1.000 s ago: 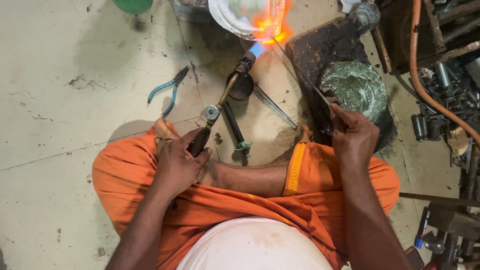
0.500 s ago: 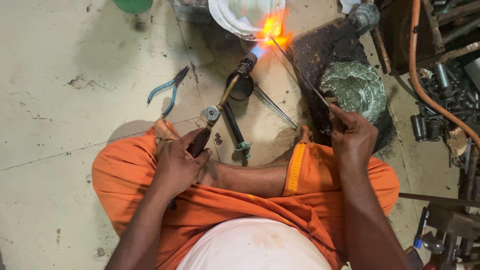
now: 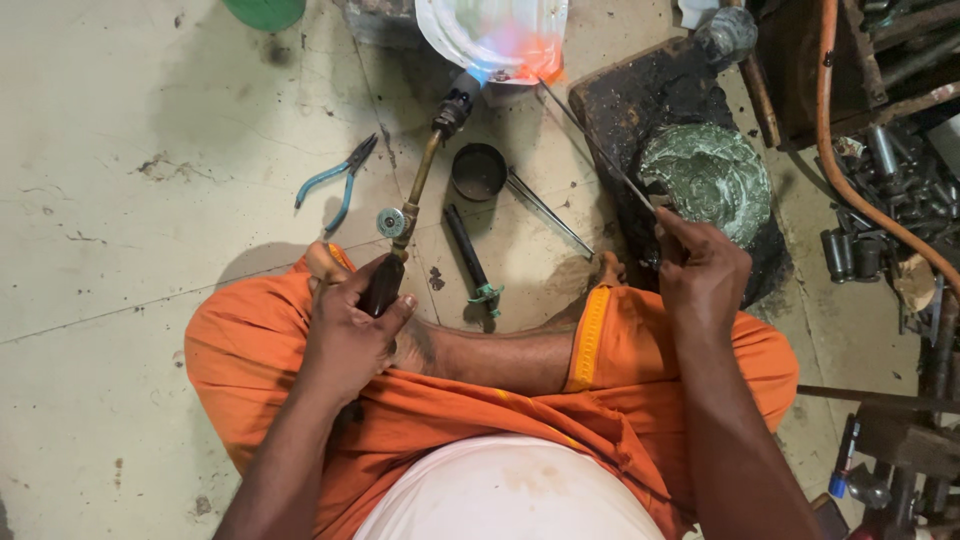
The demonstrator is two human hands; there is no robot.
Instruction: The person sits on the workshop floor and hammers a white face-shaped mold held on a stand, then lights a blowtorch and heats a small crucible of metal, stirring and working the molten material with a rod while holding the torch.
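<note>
My left hand (image 3: 352,330) grips the dark handle of a brass blowtorch (image 3: 418,190) that points up and away. Its blue and orange flame plays on a white dish (image 3: 490,35) at the top of the view. My right hand (image 3: 700,270) holds long thin tweezers (image 3: 595,150) whose tips reach toward the flame at the dish's edge. I sit cross-legged on the floor in orange cloth (image 3: 250,350).
Blue-handled pliers (image 3: 335,180) lie on the floor to the left. A small dark round cup (image 3: 478,170), a second pair of tweezers (image 3: 550,212) and a dark rod with a green end (image 3: 470,260) lie between my knees. A green-crusted round block (image 3: 710,180) sits on a dark slab. Metal parts and an orange hose (image 3: 850,170) crowd the right.
The orange flame at the dish has shrunk and paled. The torch tip has shifted slightly upward toward the dish. Both hands keep their grips.
</note>
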